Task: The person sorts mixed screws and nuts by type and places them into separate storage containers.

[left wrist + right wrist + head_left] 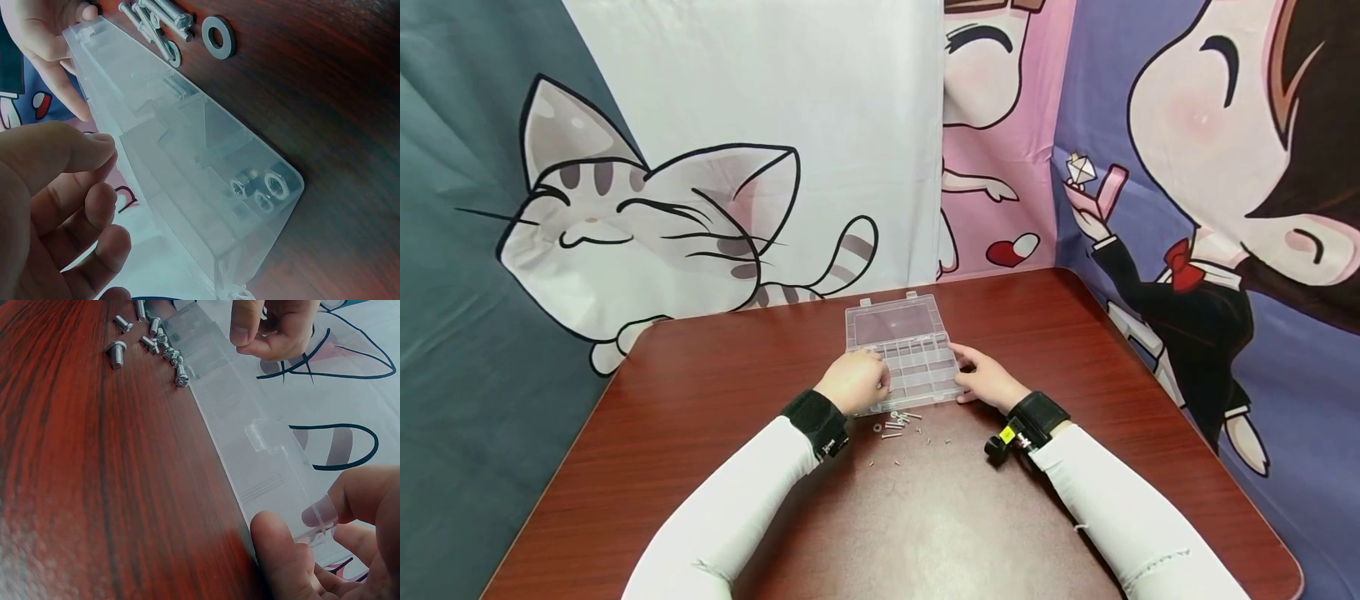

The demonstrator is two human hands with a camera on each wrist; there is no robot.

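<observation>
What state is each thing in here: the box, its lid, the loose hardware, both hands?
Clear compartment box: upright on the table, uncovered
Hinged lid: open, swung to the far side
Nuts: inside the box, near its left front corner
Long screws: loose, bunched on the table
Short screws: loose, scattered
Flat washer: lying outside the box
Left hand: curled above the box, nothing visible in it
Right hand: grips the box's right end
</observation>
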